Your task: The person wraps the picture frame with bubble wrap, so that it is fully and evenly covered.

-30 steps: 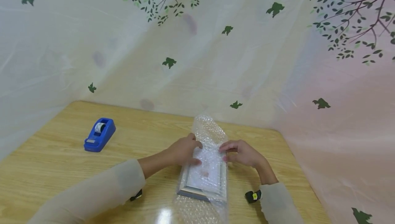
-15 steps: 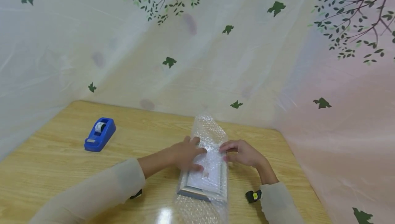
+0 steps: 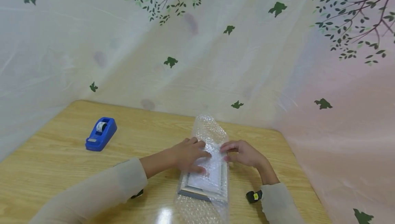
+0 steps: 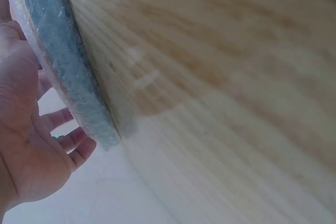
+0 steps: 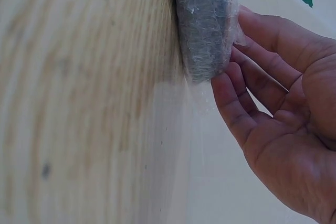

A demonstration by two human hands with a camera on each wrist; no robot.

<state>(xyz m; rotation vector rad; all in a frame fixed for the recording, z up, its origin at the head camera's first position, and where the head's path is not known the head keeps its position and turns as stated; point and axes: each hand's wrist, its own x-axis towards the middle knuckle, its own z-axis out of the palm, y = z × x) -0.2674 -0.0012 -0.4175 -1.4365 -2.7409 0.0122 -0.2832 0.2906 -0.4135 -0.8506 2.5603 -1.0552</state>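
Note:
A picture frame (image 3: 197, 193) with a pale edge lies on the table inside bubble wrap (image 3: 211, 129). My left hand (image 3: 189, 155) rests on top of the wrapped frame, its fingers spread over the upper left part. From the left wrist view, this hand (image 4: 37, 129) shows palm-side beside the wrapped edge (image 4: 68, 51). My right hand (image 3: 245, 153) touches the wrap at the frame's upper right edge with thumb and fingertips. In the right wrist view, its fingertips (image 5: 223, 85) press at the wrapped corner (image 5: 205, 40), slightly bent.
A blue tape dispenser (image 3: 101, 134) with a roll of tape stands at the left on the wooden table (image 3: 139, 124). Loose bubble wrap (image 3: 197, 212) extends past the frame's near end. Behind the table hangs a pale curtain (image 3: 200, 80) printed with leaves and branches.
My left hand has slid a little to the right and nearer over the wrapped frame, its fingers spreading. The right hand stays at the right edge.

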